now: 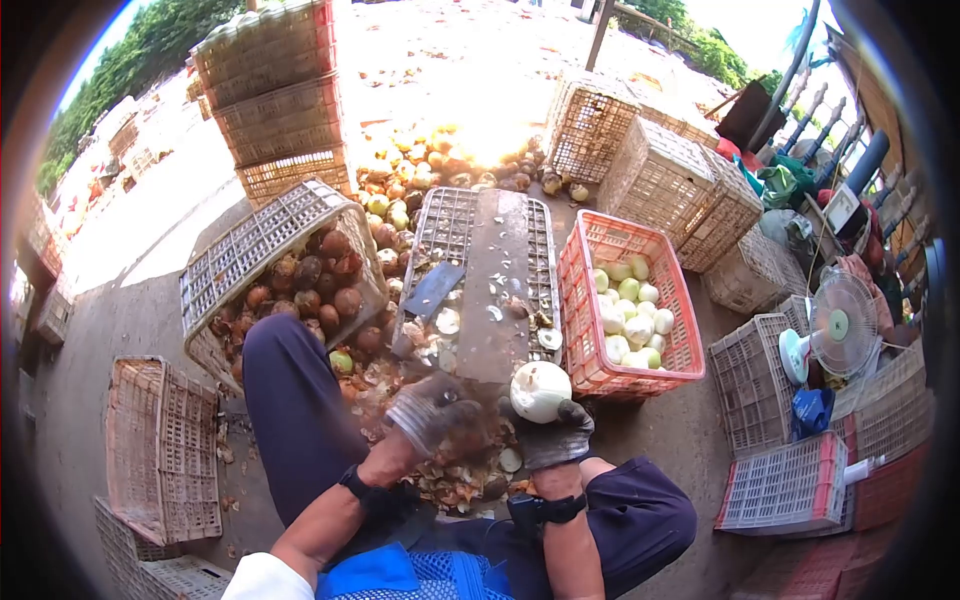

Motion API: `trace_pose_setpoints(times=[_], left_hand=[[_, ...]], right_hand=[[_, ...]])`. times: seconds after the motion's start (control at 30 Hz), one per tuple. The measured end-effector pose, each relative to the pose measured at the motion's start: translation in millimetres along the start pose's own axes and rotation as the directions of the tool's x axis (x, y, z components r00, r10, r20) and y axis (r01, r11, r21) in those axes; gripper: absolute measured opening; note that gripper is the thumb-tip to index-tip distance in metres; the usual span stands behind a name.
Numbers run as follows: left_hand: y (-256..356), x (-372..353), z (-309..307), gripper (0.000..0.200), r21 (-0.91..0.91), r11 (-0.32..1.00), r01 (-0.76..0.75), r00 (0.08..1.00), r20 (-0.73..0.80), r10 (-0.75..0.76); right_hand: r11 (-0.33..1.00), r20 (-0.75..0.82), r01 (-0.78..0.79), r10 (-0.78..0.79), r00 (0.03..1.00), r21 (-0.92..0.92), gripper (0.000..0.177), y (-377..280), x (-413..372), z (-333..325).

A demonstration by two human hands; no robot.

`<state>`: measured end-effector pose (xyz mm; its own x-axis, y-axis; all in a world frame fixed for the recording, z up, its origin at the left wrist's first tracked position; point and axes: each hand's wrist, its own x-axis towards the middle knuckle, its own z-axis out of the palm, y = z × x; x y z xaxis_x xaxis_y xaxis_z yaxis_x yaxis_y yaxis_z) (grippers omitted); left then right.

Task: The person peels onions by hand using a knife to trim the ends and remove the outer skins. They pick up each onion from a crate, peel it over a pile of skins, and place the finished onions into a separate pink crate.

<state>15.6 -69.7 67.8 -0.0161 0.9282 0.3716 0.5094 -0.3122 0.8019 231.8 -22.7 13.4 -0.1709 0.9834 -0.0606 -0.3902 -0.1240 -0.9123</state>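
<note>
My right hand (560,438), in a dark grey work glove, is closed round a peeled white onion (541,391) at the near end of a long board (494,300). To the left, my gloved left hand (430,412) is blurred by motion, its fingers curled in over the peelings; I cannot tell what is in it. The board lies on an upturned crate (544,250). A dark flat blade (434,290) rests along its left side, among scraps and onion pieces. Onion skins (455,485) cover the ground between my knees.
Brown onions spill from a tipped crate (262,250) on the left. Pale peeled onions fill part of a red crate (632,378) on the right. More onions (440,155) are heaped behind the board. Stacked crates (280,110) rise at the back left; a fan (843,322) stands far right.
</note>
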Motion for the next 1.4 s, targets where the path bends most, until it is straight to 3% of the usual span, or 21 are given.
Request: trace_pose_setpoints(times=[0.07,0.1,0.17,0.3,0.4,0.57,0.6,0.67,0.7,0.77,0.87,0.93,1.03,1.13,1.23,1.4], left_hand=[[21,-2,10,0.024,0.148,0.988,0.048,0.99,0.126,-0.067],[22,0,19,0.028,0.141,0.976,0.163,0.974,0.134,-0.182],[24,4,26,0.031,0.273,0.958,0.082,0.969,0.204,-0.142],[20,8,30,0.032,0.423,0.903,0.077,0.932,0.291,-0.216],[19,11,33,0.03,0.476,0.875,0.085,0.922,0.295,-0.25],[10,15,49,0.031,0.518,0.846,0.125,0.917,0.265,-0.297],[9,17,50,0.031,0.503,0.854,0.132,0.912,0.277,-0.304],[11,21,52,0.026,0.479,0.864,0.155,0.891,0.31,-0.331],[18,26,50,0.022,0.47,0.866,0.17,0.876,0.331,-0.351],[21,29,50,0.018,0.469,0.865,0.182,0.869,0.336,-0.364],[13,28,56,0.017,0.481,0.859,0.175,0.874,0.326,-0.36],[5,30,61,0.018,0.479,0.859,0.18,0.853,0.36,-0.379],[-18,28,74,0.019,0.519,0.852,0.069,0.839,0.432,-0.331],[-28,25,81,0.018,0.502,0.86,0.092,0.881,0.362,-0.306],[-25,27,80,0.017,0.479,0.861,0.175,0.83,0.399,-0.39],[-32,16,70,0.021,0.408,0.855,0.32,0.823,0.328,-0.464]], right_hand=[[0.915,0.014,0.208,-0.216,0.976,-0.345,0.015,21,5,-5],[0.887,0.004,0.269,-0.289,0.957,-0.377,0.013,32,5,3],[0.878,-0.017,0.308,-0.337,0.941,-0.366,0.011,42,6,4],[0.96,-0.057,0.22,-0.233,0.971,-0.175,0.009,59,6,-5],[0.927,-0.039,0.266,-0.286,0.958,-0.265,0.009,63,8,-6],[0.994,-0.095,0.083,-0.089,0.992,-0.067,0.01,74,10,-16],[0.988,-0.089,0.084,-0.095,0.991,-0.126,0.011,69,9,-16],[0.758,0.028,0.24,-0.281,0.959,-0.607,0.012,58,6,-18],[0.347,0.208,0.349,-0.383,0.9,-0.87,0.012,47,7,-17],[0.519,0.159,0.341,-0.363,0.918,-0.784,0.011,44,8,-15],[0.628,0.139,0.345,-0.353,0.925,-0.698,0.011,32,8,-10],[0.636,0.141,0.353,-0.36,0.922,-0.686,0.012,27,9,-7],[0.633,0.15,0.364,-0.367,0.918,-0.683,0.012,23,10,-4],[0.628,0.155,0.369,-0.37,0.916,-0.686,0.013,20,10,-2],[0.613,0.162,0.375,-0.375,0.913,-0.695,0.013,16,9,-2],[0.59,0.17,0.384,-0.385,0.907,-0.711,0.015,8,7,-1]])
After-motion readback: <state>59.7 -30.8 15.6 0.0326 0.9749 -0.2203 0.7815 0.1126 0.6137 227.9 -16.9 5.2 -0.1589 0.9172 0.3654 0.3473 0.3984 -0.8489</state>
